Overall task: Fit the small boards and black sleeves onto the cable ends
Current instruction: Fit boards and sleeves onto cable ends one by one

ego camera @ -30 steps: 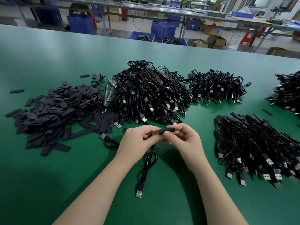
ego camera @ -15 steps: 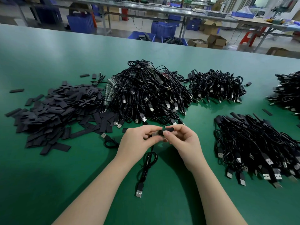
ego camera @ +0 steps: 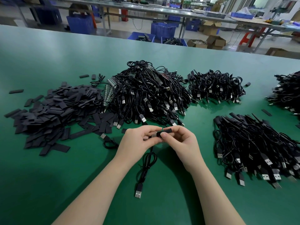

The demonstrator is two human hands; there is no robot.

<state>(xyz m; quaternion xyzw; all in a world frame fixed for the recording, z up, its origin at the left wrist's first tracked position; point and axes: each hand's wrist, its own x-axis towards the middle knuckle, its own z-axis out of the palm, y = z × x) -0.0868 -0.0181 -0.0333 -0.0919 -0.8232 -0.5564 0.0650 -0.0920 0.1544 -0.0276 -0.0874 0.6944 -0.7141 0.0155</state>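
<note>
Where both hands, left hand (ego camera: 138, 140) and right hand (ego camera: 181, 142), pinch the black sleeve (ego camera: 164, 132), fingers hide the cable end.

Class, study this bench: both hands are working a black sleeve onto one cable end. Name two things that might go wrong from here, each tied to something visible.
1. The left hand and right hand hide most of the black sleeve, so it may seat crooked unnoticed.
2. The held cable hangs loose, its USB plug lying on the green table between the forearms; an arm could snag it and tug the joint apart.
</note>
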